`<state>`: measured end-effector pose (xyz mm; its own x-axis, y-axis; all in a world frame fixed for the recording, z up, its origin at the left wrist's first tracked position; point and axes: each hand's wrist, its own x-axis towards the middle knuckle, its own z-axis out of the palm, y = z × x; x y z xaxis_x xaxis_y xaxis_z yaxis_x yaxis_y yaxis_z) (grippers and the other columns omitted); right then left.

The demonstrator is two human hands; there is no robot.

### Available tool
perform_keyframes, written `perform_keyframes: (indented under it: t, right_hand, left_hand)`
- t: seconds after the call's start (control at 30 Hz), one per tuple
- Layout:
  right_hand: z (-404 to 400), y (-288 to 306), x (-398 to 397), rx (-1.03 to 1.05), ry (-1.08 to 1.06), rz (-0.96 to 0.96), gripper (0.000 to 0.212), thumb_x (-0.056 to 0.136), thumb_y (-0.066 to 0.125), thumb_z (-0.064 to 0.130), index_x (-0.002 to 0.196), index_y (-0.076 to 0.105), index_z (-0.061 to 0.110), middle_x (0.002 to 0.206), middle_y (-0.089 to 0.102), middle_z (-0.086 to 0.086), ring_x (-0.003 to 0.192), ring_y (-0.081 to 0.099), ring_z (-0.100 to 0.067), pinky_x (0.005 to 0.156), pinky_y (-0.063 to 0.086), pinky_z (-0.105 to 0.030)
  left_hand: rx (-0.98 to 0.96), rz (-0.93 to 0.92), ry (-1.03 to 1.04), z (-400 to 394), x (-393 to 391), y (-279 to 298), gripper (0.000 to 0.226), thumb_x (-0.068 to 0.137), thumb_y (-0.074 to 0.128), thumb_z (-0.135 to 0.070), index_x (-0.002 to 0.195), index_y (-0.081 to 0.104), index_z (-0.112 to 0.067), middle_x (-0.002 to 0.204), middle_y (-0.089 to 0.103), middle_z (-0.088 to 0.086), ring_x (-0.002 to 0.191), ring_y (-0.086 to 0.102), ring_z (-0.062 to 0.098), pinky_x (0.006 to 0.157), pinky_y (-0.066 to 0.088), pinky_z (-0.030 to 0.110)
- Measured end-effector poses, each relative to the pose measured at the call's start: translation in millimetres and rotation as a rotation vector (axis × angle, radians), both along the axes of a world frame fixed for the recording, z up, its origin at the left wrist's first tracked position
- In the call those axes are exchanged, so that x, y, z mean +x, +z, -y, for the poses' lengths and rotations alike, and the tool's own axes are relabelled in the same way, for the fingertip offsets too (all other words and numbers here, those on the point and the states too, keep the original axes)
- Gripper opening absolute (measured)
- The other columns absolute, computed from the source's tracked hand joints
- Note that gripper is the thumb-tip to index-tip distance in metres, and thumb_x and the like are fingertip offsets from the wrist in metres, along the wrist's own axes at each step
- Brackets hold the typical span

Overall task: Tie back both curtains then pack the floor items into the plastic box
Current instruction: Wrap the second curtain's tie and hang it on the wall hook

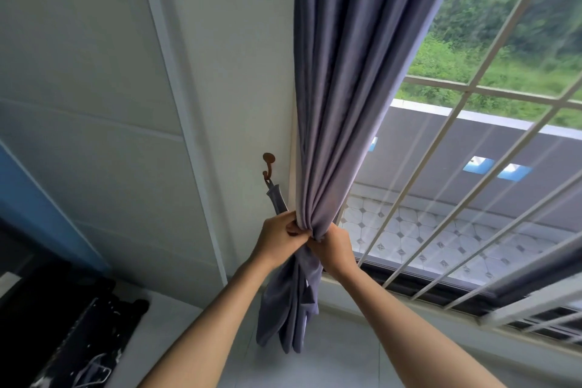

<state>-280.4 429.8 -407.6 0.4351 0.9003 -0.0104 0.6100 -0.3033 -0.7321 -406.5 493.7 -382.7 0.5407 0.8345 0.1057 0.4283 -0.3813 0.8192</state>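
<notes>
Grey-purple curtain (346, 98) gathered into tight bunch beside window; tie-back (277, 200) hanging from hook

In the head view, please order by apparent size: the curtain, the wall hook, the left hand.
1. Curtain
2. Left hand, though it is nearer the camera
3. Hook

Matt cloth curtain (340, 104), metal hook (268, 164)
</notes>
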Motion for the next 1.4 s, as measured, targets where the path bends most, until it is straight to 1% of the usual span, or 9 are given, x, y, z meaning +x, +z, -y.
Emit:
perform_keyframes:
  t: [0.13, 0.33, 0.47, 0.63, 0.73, 0.87, 1.03, 1.27, 1.4]
  right_hand:
    - [1, 5, 5, -0.035, 0.100, 0.011, 0.007, 0.085, 0.058, 0.008, 0.092, 0.058, 0.009, 0.076, 0.057, 0.005, 0.073, 0.053, -0.017, 0.054, 0.035, -0.009]
    - [0, 10, 18, -0.122, 0.219, 0.056, 0.018, 0.088, 0.051, 0.007, 0.103, 0.061, 0.012, 0.085, 0.057, 0.008, 0.079, 0.053, -0.014, 0.058, 0.037, -0.010]
    - [-1, 9, 27, -0.170, 0.239, 0.050, 0.023, 0.084, 0.062, 0.008, 0.106, 0.062, 0.010, 0.096, 0.062, 0.001, 0.088, 0.058, -0.019, 0.072, 0.047, -0.024]
    - [1, 4, 33, -0.193, 0.187, -0.056, 0.032, 0.075, 0.074, 0.005, 0.101, 0.058, 0.013, 0.093, 0.064, 0.001, 0.090, 0.062, -0.020, 0.077, 0.050, -0.028]
    - [3, 2, 33, -0.175, 0.177, -0.087, 0.035, 0.075, 0.074, 0.006, 0.103, 0.055, 0.015, 0.092, 0.064, 0.002, 0.089, 0.062, -0.018, 0.075, 0.049, -0.024]
    - [7, 2, 26, -0.080, 0.143, -0.105, 0.042, 0.077, 0.072, 0.009, 0.113, 0.050, 0.015, 0.094, 0.061, 0.004, 0.085, 0.060, -0.016, 0.065, 0.047, -0.015]
    - [11, -4, 26, -0.052, 0.115, -0.098, 0.044, 0.080, 0.067, 0.013, 0.118, 0.046, 0.021, 0.092, 0.058, 0.008, 0.082, 0.058, -0.014, 0.059, 0.045, -0.016]
    - [12, -12, 21, -0.057, 0.069, -0.132, 0.050, 0.067, 0.067, 0.012, 0.110, 0.043, 0.020, 0.105, 0.045, -0.001, 0.095, 0.050, -0.020, 0.073, 0.055, -0.029]
    - [21, -16, 8, -0.001, -0.058, -0.235, 0.076, 0.070, 0.077, 0.011, 0.131, 0.032, 0.017, 0.120, 0.032, -0.002, 0.104, 0.045, -0.018, 0.077, 0.045, -0.017]
  left_hand:
    - [0.006, 0.079, -0.010, 8, 2, -3, 0.013, 0.077, 0.074, -0.020, 0.085, 0.066, -0.015, 0.078, 0.061, -0.016, 0.072, 0.061, -0.009, 0.067, 0.044, 0.003]
    - [0.034, 0.027, 0.037, 16, 12, -8, 0.042, 0.071, 0.076, -0.049, 0.098, 0.064, -0.019, 0.097, 0.065, -0.005, 0.086, 0.064, 0.007, 0.077, 0.053, 0.017]
    - [0.066, -0.029, 0.101, 23, 23, -6, 0.048, 0.072, 0.078, -0.040, 0.108, 0.063, -0.012, 0.105, 0.064, 0.001, 0.094, 0.063, 0.015, 0.083, 0.051, 0.022]
    - [0.050, -0.062, 0.125, 21, 29, -2, 0.035, 0.077, 0.074, -0.036, 0.101, 0.064, -0.012, 0.094, 0.064, -0.003, 0.084, 0.063, 0.011, 0.065, 0.037, 0.004]
    - [0.068, -0.074, 0.147, 20, 31, 1, 0.031, 0.080, 0.071, -0.033, 0.098, 0.066, -0.009, 0.091, 0.065, -0.001, 0.081, 0.062, 0.011, 0.064, 0.038, 0.008]
    - [0.024, -0.048, 0.211, 17, 34, 2, 0.023, 0.081, 0.070, -0.022, 0.094, 0.068, -0.003, 0.090, 0.071, 0.008, 0.081, 0.067, 0.018, 0.054, 0.038, 0.002]
    - [0.026, -0.085, 0.136, 12, 36, 11, 0.020, 0.081, 0.070, -0.020, 0.089, 0.070, -0.002, 0.085, 0.071, 0.006, 0.072, 0.061, 0.014, 0.062, 0.043, 0.019]
    - [0.032, -0.131, 0.109, 10, 35, 14, 0.017, 0.082, 0.070, -0.020, 0.078, 0.068, -0.004, 0.074, 0.067, 0.004, 0.062, 0.054, 0.009, 0.047, 0.035, 0.004]
    - [0.024, -0.137, 0.097, 16, 36, 15, 0.016, 0.083, 0.068, -0.020, 0.072, 0.064, -0.008, 0.067, 0.057, -0.005, 0.059, 0.053, 0.008, 0.049, 0.038, 0.002]
